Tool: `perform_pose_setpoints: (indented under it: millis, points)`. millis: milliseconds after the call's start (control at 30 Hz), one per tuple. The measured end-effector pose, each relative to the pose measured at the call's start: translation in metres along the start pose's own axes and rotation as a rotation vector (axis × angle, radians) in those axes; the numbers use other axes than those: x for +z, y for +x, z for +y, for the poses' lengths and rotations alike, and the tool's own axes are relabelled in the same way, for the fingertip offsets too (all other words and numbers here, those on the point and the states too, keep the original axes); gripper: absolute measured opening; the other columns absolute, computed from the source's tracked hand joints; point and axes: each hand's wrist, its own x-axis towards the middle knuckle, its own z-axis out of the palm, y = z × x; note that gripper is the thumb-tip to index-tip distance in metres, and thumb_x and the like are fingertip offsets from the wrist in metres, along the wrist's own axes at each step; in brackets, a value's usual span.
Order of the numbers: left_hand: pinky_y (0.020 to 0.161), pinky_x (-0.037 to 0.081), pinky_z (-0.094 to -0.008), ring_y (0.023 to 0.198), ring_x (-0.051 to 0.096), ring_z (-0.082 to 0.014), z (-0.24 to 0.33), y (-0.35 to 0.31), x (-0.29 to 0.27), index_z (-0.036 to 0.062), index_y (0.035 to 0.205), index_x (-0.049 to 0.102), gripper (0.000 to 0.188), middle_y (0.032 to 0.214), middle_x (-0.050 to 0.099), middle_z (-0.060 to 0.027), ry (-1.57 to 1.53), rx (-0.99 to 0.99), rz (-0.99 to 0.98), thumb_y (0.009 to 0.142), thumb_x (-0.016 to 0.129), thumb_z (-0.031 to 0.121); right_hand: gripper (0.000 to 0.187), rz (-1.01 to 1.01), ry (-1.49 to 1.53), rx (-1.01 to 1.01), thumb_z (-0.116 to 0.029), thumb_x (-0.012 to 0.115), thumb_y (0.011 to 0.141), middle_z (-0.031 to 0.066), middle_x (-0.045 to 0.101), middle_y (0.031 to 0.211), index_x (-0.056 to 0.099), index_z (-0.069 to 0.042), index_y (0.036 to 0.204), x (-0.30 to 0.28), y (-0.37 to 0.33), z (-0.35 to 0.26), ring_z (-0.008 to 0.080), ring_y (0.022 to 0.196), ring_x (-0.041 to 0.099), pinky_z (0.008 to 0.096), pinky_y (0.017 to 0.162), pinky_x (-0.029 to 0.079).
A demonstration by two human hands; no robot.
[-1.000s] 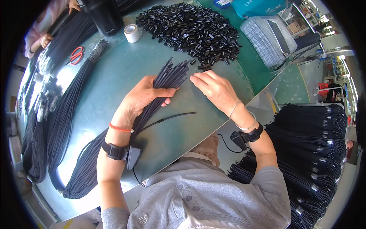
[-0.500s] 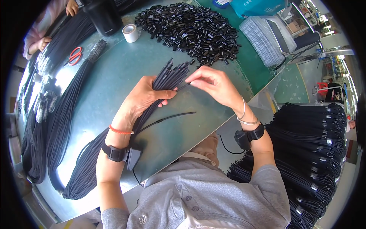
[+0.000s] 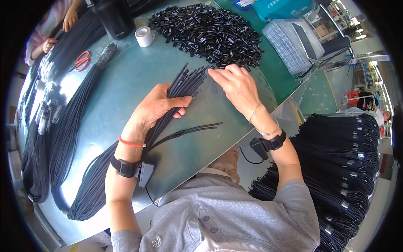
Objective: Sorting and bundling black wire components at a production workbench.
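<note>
My left hand (image 3: 158, 104) is closed round a bundle of thin black cables (image 3: 180, 88), thumb across the front. The cut ends fan out unevenly above the fist, and the long tails run down to the lower left. Beside the bundle, two loose cables (image 3: 193, 129) stick out to the right over the table, with a thicker dark piece partway along. My right hand (image 3: 237, 86) is at the near edge of a pile of short black sleeves (image 3: 210, 33), just right of the cable ends. Its fingers are bent together; whatever is at the fingertips is hidden.
Left on the green table (image 3: 121, 84) lie more cable bundles (image 3: 79, 126), red scissors (image 3: 82, 61) and a tape roll (image 3: 143, 36). A black bottle (image 3: 113, 19) stands behind. Another person's hands (image 3: 49, 44) work far left. Stacked cables (image 3: 336, 168) fill the right side.
My right hand has moved up and away from the cable ends to the pile's edge. A second cable now lies beside the single loose one. My left hand keeps its grip on the bundle.
</note>
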Motion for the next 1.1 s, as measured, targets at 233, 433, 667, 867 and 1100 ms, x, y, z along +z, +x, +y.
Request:
perform_pose_setpoints:
  millis: [233, 433, 667, 867, 1100]
  points:
    - [0.058, 0.048, -0.0247, 0.066, 0.059, -0.0124, -0.002, 0.000, 0.000, -0.0053, 0.098, 0.064, 0.028, 0.082, 0.065, -0.0068, 0.002, 0.019, 0.017, 0.079, 0.077, 0.011, 0.019, -0.101, 0.670, 0.378, -0.004, 0.066, 0.084, 0.0050, 0.067, 0.093, 0.066, -0.004, 0.104, -0.005, 0.002, -0.018, 0.0165, 0.081, 0.065, 0.0277, 0.074, 0.052]
    - [0.059, 0.047, -0.0245, 0.065, 0.058, -0.0117, -0.002, -0.001, 0.000, -0.0041, 0.098, 0.065, 0.027, 0.081, 0.065, -0.0056, 0.049, 0.039, 0.033, 0.080, 0.076, 0.011, 0.010, -0.221, 1.664, 0.781, -0.006, 0.065, 0.089, 0.0063, 0.067, 0.092, 0.064, 0.000, 0.097, -0.011, 0.006, -0.021, 0.0183, 0.087, 0.069, 0.0260, 0.077, 0.054]
    - [0.058, 0.046, -0.0236, 0.065, 0.056, -0.0101, -0.010, 0.001, -0.002, -0.0034, 0.096, 0.064, 0.024, 0.080, 0.064, -0.0039, 0.009, 0.123, 0.003, 0.081, 0.075, 0.012, 0.011, -0.245, 1.260, 0.424, -0.008, 0.069, 0.083, 0.0053, 0.067, 0.086, 0.065, -0.004, 0.093, -0.008, 0.005, -0.036, 0.0205, 0.084, 0.068, 0.0290, 0.074, 0.053]
    - [0.058, 0.047, -0.0240, 0.066, 0.056, -0.0099, -0.005, 0.000, -0.001, -0.0033, 0.093, 0.063, 0.022, 0.080, 0.062, -0.0034, 0.011, 0.123, -0.018, 0.082, 0.074, 0.012, 0.012, -0.211, 0.780, -0.144, -0.012, 0.072, 0.074, 0.0038, 0.063, 0.080, 0.068, -0.007, 0.085, -0.013, -0.020, -0.097, 0.0246, 0.076, 0.060, 0.0346, 0.067, 0.049]
    - [0.060, 0.049, -0.0258, 0.068, 0.059, -0.0128, -0.004, 0.001, -0.003, -0.0068, 0.098, 0.063, 0.027, 0.080, 0.064, -0.0070, -0.017, 0.017, -0.012, 0.082, 0.075, 0.012, 0.007, 0.064, 0.058, 0.254, -0.010, 0.071, 0.078, 0.0040, 0.059, 0.079, 0.068, -0.008, 0.083, -0.017, -0.009, -0.007, 0.0237, 0.077, 0.057, 0.0350, 0.067, 0.049]
